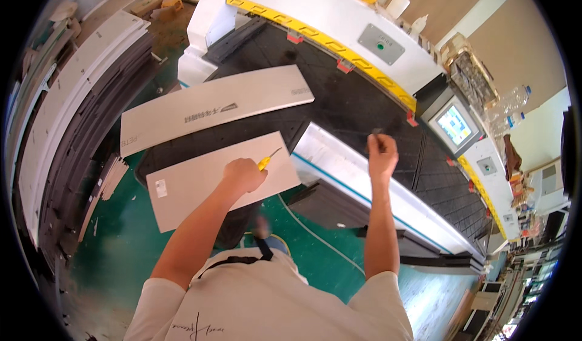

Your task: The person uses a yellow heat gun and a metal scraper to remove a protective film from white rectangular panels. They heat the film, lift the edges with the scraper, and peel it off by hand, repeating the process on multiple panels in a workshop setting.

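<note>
Our left hand [244, 175] is fisted around a yellow-handled knife [267, 160], blade tip poking past the fingers onto the near grey panel [200, 186]. Our right hand [382, 153] pinches a small dark piece [377, 132] above the black machine bed [364, 110]. No cut visible on the panel yet. Second panel [212, 107] lies beyond the knuckles, untouched.

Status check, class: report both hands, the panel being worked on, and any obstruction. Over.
Left hand shut on yellow-handled tool, over the near grey rectangular panel. Right hand pinching small dark piece above the black machine bed. No obstruction visible.
</note>
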A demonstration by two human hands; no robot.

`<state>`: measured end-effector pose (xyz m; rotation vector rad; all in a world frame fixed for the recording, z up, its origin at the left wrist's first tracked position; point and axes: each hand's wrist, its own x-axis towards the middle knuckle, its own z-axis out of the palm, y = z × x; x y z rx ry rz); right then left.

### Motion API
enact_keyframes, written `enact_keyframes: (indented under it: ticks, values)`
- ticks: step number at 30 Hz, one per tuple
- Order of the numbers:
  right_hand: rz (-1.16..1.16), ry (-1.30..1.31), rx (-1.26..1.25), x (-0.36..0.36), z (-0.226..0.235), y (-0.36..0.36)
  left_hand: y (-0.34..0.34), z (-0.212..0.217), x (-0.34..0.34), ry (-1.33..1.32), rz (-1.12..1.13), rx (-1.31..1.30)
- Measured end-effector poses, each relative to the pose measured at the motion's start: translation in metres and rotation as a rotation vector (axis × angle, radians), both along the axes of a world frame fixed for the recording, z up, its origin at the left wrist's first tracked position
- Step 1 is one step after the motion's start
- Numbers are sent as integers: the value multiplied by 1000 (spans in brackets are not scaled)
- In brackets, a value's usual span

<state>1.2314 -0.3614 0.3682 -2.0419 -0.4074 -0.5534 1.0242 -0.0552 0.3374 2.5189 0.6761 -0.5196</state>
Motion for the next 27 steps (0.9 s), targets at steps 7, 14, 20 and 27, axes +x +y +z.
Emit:
enact_keyframes:
  ticks: [7, 14, 20, 27]
  values:
    - [-62, -345, -43, 140, 147, -10, -31, 53, 33, 3, 168, -842]
    - [-159, -826, -449, 254, 192, 15, -60, 77, -6, 8, -277, 153]
    - [-3, -903, -583, 277, 194, 84, -41, 97, -28, -250, 441, -622]
    - [-199, -488, -1100, 304, 204, 120, -36, 78, -45, -432, 890, -1180]
